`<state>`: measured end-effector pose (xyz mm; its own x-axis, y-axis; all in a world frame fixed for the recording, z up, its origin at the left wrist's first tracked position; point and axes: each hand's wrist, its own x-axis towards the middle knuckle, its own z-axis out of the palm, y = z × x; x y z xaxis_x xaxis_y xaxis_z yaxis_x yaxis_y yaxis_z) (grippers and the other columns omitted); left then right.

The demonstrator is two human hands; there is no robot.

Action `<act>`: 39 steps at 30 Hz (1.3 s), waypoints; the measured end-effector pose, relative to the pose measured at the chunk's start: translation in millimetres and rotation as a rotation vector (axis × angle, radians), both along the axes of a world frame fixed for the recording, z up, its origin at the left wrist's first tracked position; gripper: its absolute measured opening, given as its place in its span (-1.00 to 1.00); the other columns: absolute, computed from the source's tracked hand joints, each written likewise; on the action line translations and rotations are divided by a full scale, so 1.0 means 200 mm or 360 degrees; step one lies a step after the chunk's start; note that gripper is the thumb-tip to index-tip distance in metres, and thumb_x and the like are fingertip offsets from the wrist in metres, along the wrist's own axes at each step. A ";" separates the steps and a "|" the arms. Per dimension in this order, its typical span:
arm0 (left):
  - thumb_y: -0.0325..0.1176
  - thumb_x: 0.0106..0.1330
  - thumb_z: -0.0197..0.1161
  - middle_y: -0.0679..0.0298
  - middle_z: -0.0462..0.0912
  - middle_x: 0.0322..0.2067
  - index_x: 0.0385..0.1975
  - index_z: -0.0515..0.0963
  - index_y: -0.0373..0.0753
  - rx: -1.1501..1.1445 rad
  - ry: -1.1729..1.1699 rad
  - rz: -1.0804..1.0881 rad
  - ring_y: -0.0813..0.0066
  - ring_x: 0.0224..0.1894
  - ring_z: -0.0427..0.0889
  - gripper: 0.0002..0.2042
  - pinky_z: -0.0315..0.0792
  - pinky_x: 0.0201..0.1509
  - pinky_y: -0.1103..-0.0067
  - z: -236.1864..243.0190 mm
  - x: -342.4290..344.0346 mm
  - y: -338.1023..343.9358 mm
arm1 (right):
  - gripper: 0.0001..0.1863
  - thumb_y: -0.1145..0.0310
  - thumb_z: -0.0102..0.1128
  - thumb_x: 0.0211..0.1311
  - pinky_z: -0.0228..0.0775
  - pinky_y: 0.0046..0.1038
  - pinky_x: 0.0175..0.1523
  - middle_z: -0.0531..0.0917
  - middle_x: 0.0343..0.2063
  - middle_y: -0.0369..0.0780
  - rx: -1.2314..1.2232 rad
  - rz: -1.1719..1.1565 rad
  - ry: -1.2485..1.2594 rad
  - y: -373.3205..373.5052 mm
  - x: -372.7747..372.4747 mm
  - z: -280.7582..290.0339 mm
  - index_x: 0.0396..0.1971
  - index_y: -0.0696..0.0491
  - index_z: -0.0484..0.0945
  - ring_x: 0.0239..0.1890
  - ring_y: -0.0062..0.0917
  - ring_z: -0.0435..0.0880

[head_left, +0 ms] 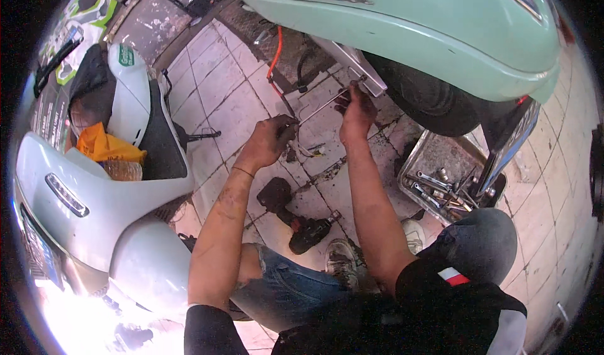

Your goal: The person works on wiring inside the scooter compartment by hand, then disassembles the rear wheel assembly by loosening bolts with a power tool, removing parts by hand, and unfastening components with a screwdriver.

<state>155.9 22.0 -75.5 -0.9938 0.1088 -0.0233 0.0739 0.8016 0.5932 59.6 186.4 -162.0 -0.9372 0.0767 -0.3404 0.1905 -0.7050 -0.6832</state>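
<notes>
Long-handled metal wrench point(321, 106) runs slantwise between the two hands, low under the rear of a mint-green scooter point(402, 21), its far end up at the scooter's silver underside bracket point(352, 65). The left hand point(269, 140) is curled shut around the near end of the wrench's shaft, while the right hand point(356, 109) reaches up to the far end with its fingers pressed about the tool's head at the bracket; whether they fully close on it I cannot tell. The floor point(220, 97) is pale square tile with dark grout lines, stained and gritty with black grease around the work, and it meets a rougher grey concrete strip at the top of the view. One black power drill point(296, 219) lies on the tiles just ahead of the person's knees, and one scuffed pale shoe point(341, 260) shows beside it. One shallow metal tray point(434, 166) sits on the floor near the scooter's black rear tyre point(428, 100), holding a jumble of sockets and spanners too tangled to count. A second scooter, white point(100, 204), stands well to the left, with one orange bag point(100, 144) in its footwell. One orange cable point(275, 53) hangs under the green scooter.
</notes>
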 end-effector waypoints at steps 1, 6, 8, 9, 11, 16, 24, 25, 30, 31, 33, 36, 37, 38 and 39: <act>-0.33 0.30 0.10 0.06 0.61 -0.50 -0.17 0.53 -0.31 0.0018 0.0008 0.0021 0.37 -0.49 0.60 -0.78 0.45 -0.36 0.45 -0.01 0.00 0.00 | -0.73 0.25 0.13 0.23 0.44 -0.48 -0.35 0.58 -0.36 -0.23 0.0193 -0.0078 -0.0041 0.01 -0.01 0.02 -0.18 0.11 0.47 -0.46 -0.51 0.57; -0.33 0.30 0.11 0.10 0.60 -0.53 -0.18 0.52 -0.36 0.0077 -0.0270 0.0062 0.36 -0.54 0.59 -0.76 0.45 -0.36 0.44 -0.03 0.03 -0.02 | -0.78 0.22 -0.01 0.31 0.46 -0.39 -0.19 0.62 -0.36 -0.25 -0.1064 0.0083 -0.0102 0.00 -0.07 0.02 -0.23 0.04 0.49 -0.30 -0.47 0.60; -0.32 0.29 0.13 0.10 0.60 -0.55 -0.21 0.52 -0.38 0.0242 -0.0356 0.0174 0.37 -0.57 0.58 -0.76 0.45 -0.39 0.45 -0.04 0.04 0.00 | -0.78 0.24 -0.05 0.32 0.46 -0.39 -0.19 0.63 -0.35 -0.25 -0.1083 0.0079 -0.0054 0.00 -0.10 -0.04 -0.22 0.04 0.49 -0.30 -0.46 0.61; -0.31 0.28 0.14 0.11 0.59 -0.56 -0.24 0.52 -0.40 0.0392 -0.0437 0.0265 0.38 -0.60 0.56 -0.76 0.44 -0.41 0.45 -0.05 0.04 0.00 | -0.78 0.25 -0.08 0.33 0.45 -0.39 -0.18 0.63 -0.35 -0.24 -0.1117 0.0057 0.0007 0.01 -0.11 -0.06 -0.21 0.04 0.48 -0.30 -0.46 0.61; -0.29 0.27 0.15 0.12 0.59 -0.57 -0.27 0.52 -0.39 0.0174 -0.0297 0.0156 0.42 -0.62 0.55 -0.75 0.43 -0.45 0.47 -0.06 0.02 0.00 | -0.79 0.27 -0.09 0.33 0.45 -0.40 -0.19 0.63 -0.36 -0.23 -0.1169 0.0078 0.0051 0.03 -0.14 -0.11 -0.22 0.04 0.48 -0.32 -0.46 0.60; -0.22 0.26 0.19 0.20 0.59 -0.60 -0.40 0.53 -0.39 0.0219 -0.0365 0.0102 0.53 -0.59 0.54 -0.72 0.41 -0.50 0.53 -0.13 0.04 -0.09 | -0.83 0.30 -0.01 0.25 0.45 -0.34 -0.22 0.61 -0.41 -0.23 -0.1517 0.0151 -0.0098 -0.02 -0.08 -0.02 -0.27 0.05 0.48 -0.34 -0.41 0.59; -0.22 0.23 0.21 0.31 0.59 -0.55 -0.46 0.53 -0.29 0.0317 -0.0962 0.0098 0.58 -0.54 0.56 -0.77 0.40 -0.53 0.62 -0.05 0.10 -0.12 | -0.72 0.28 0.01 0.21 0.44 -0.38 -0.33 0.55 -0.32 -0.14 -0.0340 -0.0732 -0.0119 0.04 0.10 -0.23 -0.14 0.07 0.28 -0.35 -0.38 0.57; -0.22 0.23 0.21 0.31 0.59 -0.55 -0.46 0.53 -0.29 0.0335 -0.0968 0.0060 0.58 -0.54 0.56 -0.77 0.40 -0.53 0.62 -0.07 0.08 -0.09 | -0.71 0.26 0.01 0.22 0.42 -0.39 -0.36 0.54 -0.33 -0.17 -0.0160 -0.0920 -0.0121 0.15 0.14 -0.35 -0.13 0.06 0.28 -0.38 -0.40 0.56; -0.14 0.23 0.20 0.34 0.57 -0.58 -0.49 0.54 -0.25 0.0301 -0.0909 0.0054 0.62 -0.55 0.46 -0.73 0.25 -0.55 0.63 -0.14 0.05 -0.08 | -0.67 0.16 0.04 0.22 0.37 -0.41 -0.41 0.49 -0.37 -0.23 -0.0081 -0.1428 -0.0174 0.41 0.28 -0.45 -0.14 0.06 0.33 -0.47 -0.44 0.53; -0.14 0.23 0.20 0.34 0.57 -0.58 -0.49 0.54 -0.25 0.0313 -0.0908 0.0057 0.62 -0.55 0.46 -0.73 0.25 -0.55 0.63 -0.16 0.02 -0.07 | -0.64 0.12 0.05 0.22 0.36 -0.42 -0.42 0.51 -0.35 -0.22 0.0092 -0.1111 -0.0419 0.37 0.31 -0.46 -0.12 0.05 0.35 -0.51 -0.45 0.52; -0.15 0.23 0.19 0.35 0.56 -0.59 -0.51 0.54 -0.25 0.0297 -0.0910 -0.0045 0.60 -0.56 0.44 -0.73 0.27 -0.53 0.62 -0.22 -0.03 -0.09 | -0.62 0.08 0.05 0.21 0.35 -0.42 -0.43 0.54 -0.34 -0.21 0.0271 -0.0761 -0.0646 0.28 0.33 -0.44 -0.10 0.04 0.37 -0.54 -0.46 0.51; -0.16 0.17 0.28 0.24 0.59 -0.55 -0.41 0.56 -0.30 0.0224 -0.0759 -0.0115 0.46 -0.50 0.55 -0.72 0.42 -0.39 0.54 -0.30 -0.11 -0.10 | -0.63 0.09 0.00 0.27 0.34 -0.41 -0.44 0.60 -0.32 -0.18 0.0014 0.0229 -0.0358 0.12 0.30 -0.39 -0.05 0.01 0.37 -0.53 -0.46 0.52; -0.14 0.16 0.29 0.18 0.59 -0.53 -0.40 0.56 -0.30 0.0183 -0.0663 -0.0160 0.39 -0.47 0.57 -0.70 0.45 -0.34 0.49 -0.33 -0.13 -0.07 | -0.64 0.11 -0.02 0.29 0.35 -0.42 -0.44 0.62 -0.32 -0.17 0.0145 0.0167 -0.0084 0.10 0.24 -0.40 -0.04 0.01 0.36 -0.53 -0.46 0.52; -0.14 0.16 0.29 0.18 0.59 -0.53 -0.40 0.56 -0.30 0.0220 -0.0643 -0.0123 0.39 -0.47 0.57 -0.70 0.45 -0.34 0.49 -0.34 -0.14 -0.06 | -0.66 0.12 -0.03 0.31 0.35 -0.42 -0.44 0.64 -0.32 -0.16 0.0268 0.0115 0.0195 0.08 0.20 -0.40 -0.04 0.01 0.36 -0.52 -0.46 0.53; -0.12 0.17 0.28 0.13 0.58 -0.48 -0.38 0.56 -0.29 0.0210 -0.0644 -0.0159 0.33 -0.40 0.57 -0.69 0.45 -0.28 0.46 -0.36 -0.13 -0.10 | -0.66 0.12 -0.03 0.31 0.35 -0.42 -0.44 0.64 -0.32 -0.16 0.0269 0.0192 0.0222 0.03 0.17 -0.39 -0.04 0.01 0.36 -0.52 -0.46 0.53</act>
